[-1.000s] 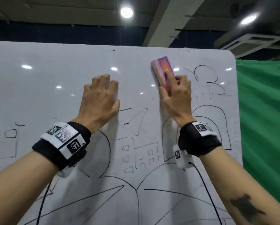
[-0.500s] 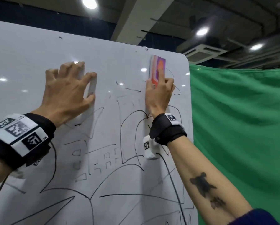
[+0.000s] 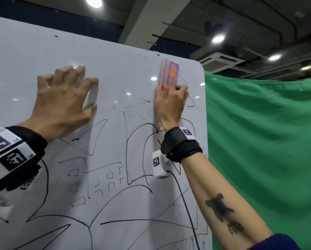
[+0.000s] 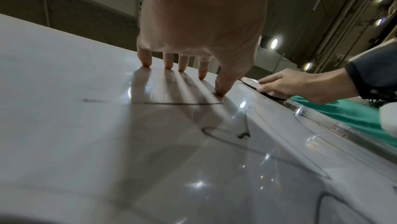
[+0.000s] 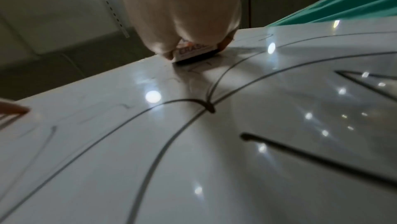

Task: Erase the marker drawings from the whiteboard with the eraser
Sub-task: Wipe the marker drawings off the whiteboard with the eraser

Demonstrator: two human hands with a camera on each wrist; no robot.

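A white whiteboard (image 3: 115, 69) stands upright before me, its lower half covered in black marker drawings (image 3: 125, 177). My right hand (image 3: 171, 103) grips an orange and purple eraser (image 3: 170, 73) and presses it flat on the board near the top right corner. Black curls (image 3: 190, 103) lie just right of the eraser. The eraser (image 5: 193, 53) shows its dark felt against the board (image 5: 214, 142) in the right wrist view. My left hand (image 3: 64, 101) leans on the board to the left, fingertips (image 4: 147, 64) spread and touching the surface (image 4: 86, 142). It holds nothing.
A green cloth backdrop (image 3: 268, 150) hangs right of the board's edge. Ceiling lamps (image 3: 217, 38) and an air-conditioning unit (image 3: 221, 62) are overhead. A black cable (image 3: 185, 204) runs down from the right wrist camera across the board.
The eraser and right hand have travelled right and up towards the board's top right corner, and some curls there are gone. My view has swung right. The left hand stays braced.
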